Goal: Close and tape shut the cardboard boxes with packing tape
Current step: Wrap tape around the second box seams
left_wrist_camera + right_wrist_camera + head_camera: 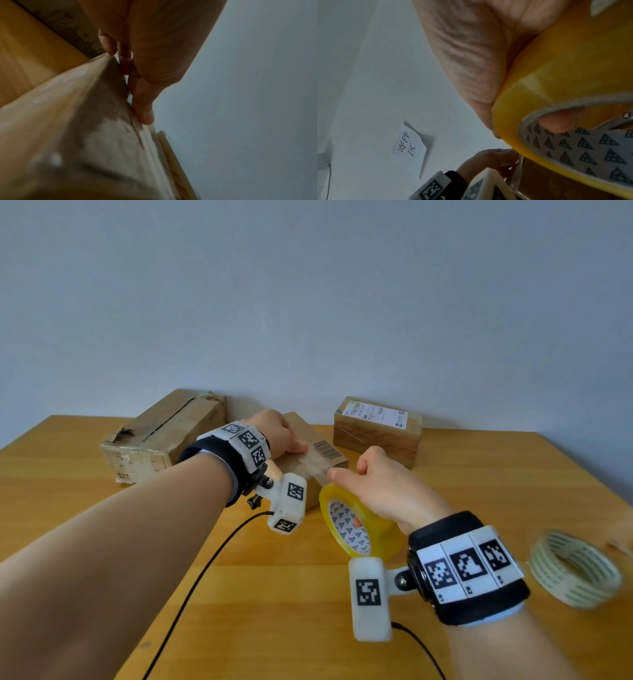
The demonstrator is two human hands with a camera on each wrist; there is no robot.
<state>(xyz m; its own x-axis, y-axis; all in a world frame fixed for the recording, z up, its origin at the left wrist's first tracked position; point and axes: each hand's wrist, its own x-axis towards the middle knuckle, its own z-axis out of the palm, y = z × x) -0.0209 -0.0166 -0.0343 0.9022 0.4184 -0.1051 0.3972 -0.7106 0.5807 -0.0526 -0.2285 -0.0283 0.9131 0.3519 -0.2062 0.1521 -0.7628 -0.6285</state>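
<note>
On the wooden table [239, 594], the left hand [279, 436] presses flat on the small brown cardboard box [318, 460] while the right hand [383, 491] grips the yellow roll of packing tape [356, 525] (strip stretched to the box)

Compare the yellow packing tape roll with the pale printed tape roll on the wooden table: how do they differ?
The yellow packing tape roll is gripped by the right hand, a finger through its core; the pale printed tape roll is untouched. The yellow roll stands on edge near the small cardboard box, where the left hand presses; the pale roll lies tilted at the right of the wooden table. The yellow roll looks wider. Both are ring-shaped tape rolls.
</note>
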